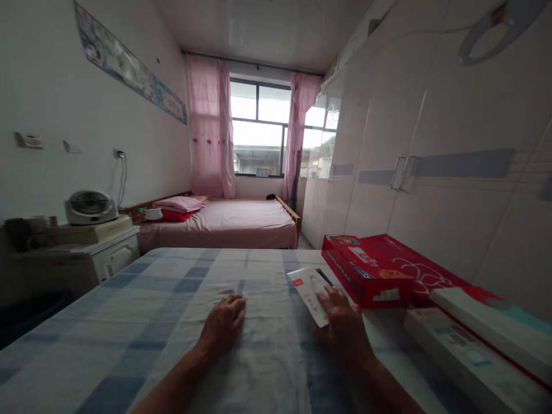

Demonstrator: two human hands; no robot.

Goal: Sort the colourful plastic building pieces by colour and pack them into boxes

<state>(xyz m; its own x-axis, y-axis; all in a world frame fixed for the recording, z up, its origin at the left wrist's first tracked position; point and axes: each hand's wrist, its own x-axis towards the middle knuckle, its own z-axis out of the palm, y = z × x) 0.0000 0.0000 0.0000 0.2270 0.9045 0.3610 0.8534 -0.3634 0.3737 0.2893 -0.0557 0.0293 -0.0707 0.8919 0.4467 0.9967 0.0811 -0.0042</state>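
Note:
My left hand (223, 325) lies palm down on a blue and white checked bedsheet (142, 305), fingers loosely curled against the cloth, holding nothing. To its right, my right hand (340, 322) rests with fingers flat on a small white box (309, 286) with red print, which lies on the sheet. Just right of that box sits a large red flat box (375, 270).
White and red boxes (478, 339) are stacked along the right, against a white wardrobe (431, 172). Ahead stands a second bed (233, 221) with pink bedding under a window with pink curtains. At the left a white cabinet (99, 256) carries a small fan (90, 207).

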